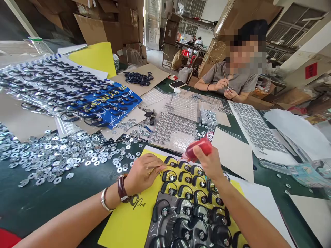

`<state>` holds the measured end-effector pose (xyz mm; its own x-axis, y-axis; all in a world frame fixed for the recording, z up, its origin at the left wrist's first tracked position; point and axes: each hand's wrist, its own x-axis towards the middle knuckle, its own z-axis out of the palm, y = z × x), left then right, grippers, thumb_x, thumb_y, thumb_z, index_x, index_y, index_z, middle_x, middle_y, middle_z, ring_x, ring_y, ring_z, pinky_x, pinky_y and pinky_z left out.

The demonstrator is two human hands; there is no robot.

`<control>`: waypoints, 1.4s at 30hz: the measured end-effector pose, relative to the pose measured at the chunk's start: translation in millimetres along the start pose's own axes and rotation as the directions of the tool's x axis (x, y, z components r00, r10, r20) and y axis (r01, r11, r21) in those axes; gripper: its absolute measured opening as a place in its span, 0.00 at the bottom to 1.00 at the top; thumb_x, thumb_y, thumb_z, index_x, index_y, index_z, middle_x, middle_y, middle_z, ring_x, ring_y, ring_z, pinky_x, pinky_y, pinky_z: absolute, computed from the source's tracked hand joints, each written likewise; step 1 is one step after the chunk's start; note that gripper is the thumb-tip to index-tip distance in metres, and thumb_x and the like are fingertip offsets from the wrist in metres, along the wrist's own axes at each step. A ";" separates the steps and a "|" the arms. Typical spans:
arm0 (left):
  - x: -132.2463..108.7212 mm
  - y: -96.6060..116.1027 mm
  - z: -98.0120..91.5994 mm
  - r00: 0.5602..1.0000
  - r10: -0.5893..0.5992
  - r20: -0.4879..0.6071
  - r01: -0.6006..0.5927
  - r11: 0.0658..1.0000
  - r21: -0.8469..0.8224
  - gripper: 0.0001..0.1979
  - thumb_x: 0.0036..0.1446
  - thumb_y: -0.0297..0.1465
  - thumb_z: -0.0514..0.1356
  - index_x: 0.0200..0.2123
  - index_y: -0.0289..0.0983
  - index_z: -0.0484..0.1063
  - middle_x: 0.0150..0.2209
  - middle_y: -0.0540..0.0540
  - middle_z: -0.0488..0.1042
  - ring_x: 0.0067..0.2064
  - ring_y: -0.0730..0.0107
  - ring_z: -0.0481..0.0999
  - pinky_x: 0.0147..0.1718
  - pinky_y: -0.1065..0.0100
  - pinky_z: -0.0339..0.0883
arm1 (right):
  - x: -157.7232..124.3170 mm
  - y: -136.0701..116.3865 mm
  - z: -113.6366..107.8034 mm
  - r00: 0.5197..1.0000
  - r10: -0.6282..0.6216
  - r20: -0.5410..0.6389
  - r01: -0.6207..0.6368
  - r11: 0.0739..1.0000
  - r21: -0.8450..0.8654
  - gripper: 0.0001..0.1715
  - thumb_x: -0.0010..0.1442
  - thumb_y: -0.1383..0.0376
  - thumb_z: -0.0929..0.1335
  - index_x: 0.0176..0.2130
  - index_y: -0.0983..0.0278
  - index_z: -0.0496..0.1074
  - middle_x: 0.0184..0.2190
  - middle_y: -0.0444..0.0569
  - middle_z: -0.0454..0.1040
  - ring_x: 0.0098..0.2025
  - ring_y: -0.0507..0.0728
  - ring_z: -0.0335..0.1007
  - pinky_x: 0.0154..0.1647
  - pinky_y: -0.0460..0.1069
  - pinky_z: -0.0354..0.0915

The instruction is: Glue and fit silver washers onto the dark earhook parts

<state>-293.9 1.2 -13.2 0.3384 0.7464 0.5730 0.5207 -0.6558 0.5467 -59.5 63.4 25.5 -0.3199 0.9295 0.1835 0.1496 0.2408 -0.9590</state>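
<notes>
My right hand [210, 164] is wrapped round a small red squeeze bottle [200, 148], tilted with its narrow tip pointing left and down. The tip is over the far row of black ear-hook pieces [188, 179], each with a shiny metal disc, laid in rows on a yellow and dark printed sheet [129, 220]. My left hand [145, 173] has thumb and fingers pinched together beside the far left ear-hook piece [171, 162]. What the pinch holds, if anything, is too small to make out.
Loose metal washers [62, 155] lie heaped at left. Behind them, a blue printed sheet [113, 106] carries more black ear-hook pieces. A plastic tray of metal discs [173, 127] sits beyond my hands. Across the table [85, 193], a co-worker [219, 75] handles small parts.
</notes>
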 end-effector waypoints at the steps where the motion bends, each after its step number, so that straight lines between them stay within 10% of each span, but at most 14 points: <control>1: -0.2 2.5 -0.4 0.999 0.045 0.012 -0.045 0.999 0.026 0.06 0.61 0.25 0.58 0.40 0.36 0.74 0.35 0.46 0.80 0.36 0.68 0.78 0.41 0.62 0.71 | 3.2 -1.2 -4.4 0.998 0.050 0.029 -0.052 0.997 0.055 0.20 0.61 0.50 0.67 0.34 0.65 0.73 0.25 0.48 0.78 0.23 0.54 0.74 0.21 0.46 0.69; 6: -3.4 17.3 -5.1 0.955 0.292 0.051 -0.295 0.952 0.076 0.08 0.60 0.24 0.59 0.43 0.32 0.71 0.37 0.44 0.79 0.38 0.67 0.78 0.43 0.60 0.72 | 14.8 3.7 -16.0 0.957 0.195 0.215 -0.216 0.973 0.080 0.20 0.58 0.51 0.70 0.38 0.66 0.73 0.30 0.51 0.80 0.29 0.56 0.76 0.21 0.44 0.66; 11: -7.4 32.2 -6.8 0.892 0.441 0.093 -0.446 0.894 0.041 0.09 0.57 0.25 0.61 0.41 0.27 0.72 0.35 0.41 0.79 0.37 0.65 0.79 0.43 0.61 0.73 | 17.0 16.0 -11.5 0.973 0.213 0.084 -0.226 0.952 0.204 0.23 0.58 0.48 0.68 0.33 0.66 0.74 0.27 0.51 0.79 0.26 0.56 0.75 0.18 0.44 0.64; 30: -9.4 47.8 2.1 0.883 0.441 0.159 -0.457 0.885 0.087 0.07 0.59 0.24 0.58 0.38 0.25 0.74 0.33 0.39 0.79 0.36 0.61 0.79 0.41 0.59 0.76 | -26.0 8.7 -34.6 0.960 0.227 0.164 -0.249 0.960 0.125 0.19 0.58 0.53 0.70 0.40 0.65 0.71 0.29 0.50 0.80 0.26 0.55 0.77 0.21 0.45 0.69; 36: -12.8 50.0 4.5 0.875 0.457 0.161 -0.481 0.858 0.177 0.06 0.59 0.25 0.59 0.37 0.27 0.74 0.34 0.39 0.79 0.38 0.62 0.79 0.43 0.59 0.76 | -59.9 13.0 16.2 0.999 -0.016 0.043 0.013 0.998 0.062 0.12 0.58 0.61 0.71 0.42 0.62 0.70 0.29 0.47 0.80 0.31 0.57 0.79 0.32 0.49 0.75; 42: -12.4 50.0 3.5 0.884 0.437 0.169 -0.460 0.876 0.142 0.06 0.59 0.25 0.59 0.37 0.26 0.74 0.34 0.40 0.79 0.37 0.62 0.79 0.43 0.59 0.76 | -63.2 27.2 14.7 0.987 -0.159 0.018 0.160 0.980 -0.122 0.12 0.58 0.63 0.70 0.43 0.61 0.70 0.30 0.46 0.80 0.30 0.56 0.79 0.32 0.48 0.74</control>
<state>-269.3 -40.4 4.9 0.6591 0.3923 0.6417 0.4117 -0.9022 0.1288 -49.0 7.1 -15.4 -0.3567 0.8739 0.3301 0.2089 0.4190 -0.8836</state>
